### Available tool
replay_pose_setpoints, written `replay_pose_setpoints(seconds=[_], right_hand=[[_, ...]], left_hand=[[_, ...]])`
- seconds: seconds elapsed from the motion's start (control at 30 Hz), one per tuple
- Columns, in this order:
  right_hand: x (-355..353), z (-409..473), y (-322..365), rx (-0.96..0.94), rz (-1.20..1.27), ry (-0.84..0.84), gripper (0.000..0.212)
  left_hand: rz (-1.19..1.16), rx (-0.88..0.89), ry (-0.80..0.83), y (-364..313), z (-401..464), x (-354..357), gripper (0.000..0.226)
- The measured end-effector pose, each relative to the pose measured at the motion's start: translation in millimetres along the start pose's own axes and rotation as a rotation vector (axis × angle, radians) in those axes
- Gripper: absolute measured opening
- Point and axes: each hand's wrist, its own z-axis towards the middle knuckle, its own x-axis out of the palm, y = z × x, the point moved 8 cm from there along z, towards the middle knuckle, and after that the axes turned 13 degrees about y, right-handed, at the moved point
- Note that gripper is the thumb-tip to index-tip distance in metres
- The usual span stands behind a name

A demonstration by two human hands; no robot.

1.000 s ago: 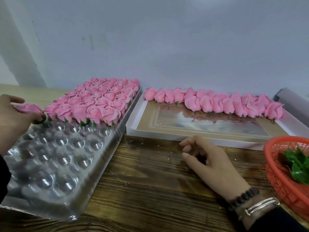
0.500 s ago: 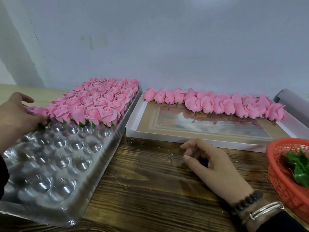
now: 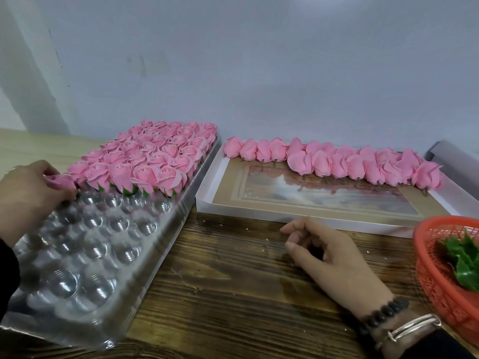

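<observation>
Blister tray [image 3: 103, 255] on tabletop [image 3: 233, 294]: far rows full, near cups bare; your left hand [image 3: 28, 195] has brought rose [image 3: 62, 181] down to front row's left end, fingers still pinching it; seat, then release; right hand [image 3: 334, 260] idle as before, loosely curled, holding nothing.

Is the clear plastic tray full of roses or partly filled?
Partly filled. In the clear tray pink roses fill the far rows; the near cups are bare.

Rose [image 3: 64, 181] partly behind left fingers [image 3: 50, 169]
</observation>
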Motion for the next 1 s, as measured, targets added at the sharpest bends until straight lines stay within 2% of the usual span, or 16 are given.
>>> replay_pose_setpoints(seconds=[0.13,0.3,0.37,0.43,0.5,0.57,0.6,0.67,0.7,0.77,0.83,0.93,1.0], right_hand=[[1,1,-1,0.008,-0.007,0.011,0.015],[2,1,-1,0.015,-0.021,0.025,0.015],[1,2,-2,0.014,-0.028,0.026,0.014],[1,2,-2,0.008,-0.026,0.026,0.015],[2,2,-3,0.008,-0.022,0.032,0.015],[2,2,-4,0.003,-0.02,0.032,0.015],[2,2,-4,-0.002,-0.017,0.027,0.015],[2,3,-4,-0.007,-0.016,0.024,0.015],[2,3,-4,-0.007,-0.017,0.025,0.015],[1,4,-5,0.001,-0.013,0.025,0.014],[1,3,-7,0.016,0.0,0.023,0.014],[-2,2,-6,0.011,-0.01,-0.017,0.016],[-6,2,-6,0.013,-0.015,-0.049,0.017]], left_hand=[[0.003,-0.012,0.066,-11,-9,-1,0.037],[-0.006,-0.055,0.066,-20,-18,-1,0.036],[-0.069,-0.07,0.111,-26,-25,-2,0.05],[0.024,-0.114,0.133,-36,-34,-12,0.069],[0.133,-0.063,0.044,-65,-49,-34,0.076],[-0.058,0.081,-0.064,-114,-74,-57,0.079],[-0.172,0.157,-0.119,-144,-90,-68,0.074],[-0.325,0.315,-0.183,-211,-132,-80,0.046],[-0.399,0.401,-0.19,-244,-157,-81,0.035],[-0.585,0.518,-0.128,-293,-202,-66,0.029],[-0.771,0.493,0.033,-319,-237,-27,0.018],[-1.029,0.26,0.296,-328,-273,51,0.004],[-1.117,0.133,0.381,-325,-282,88,0.007]])
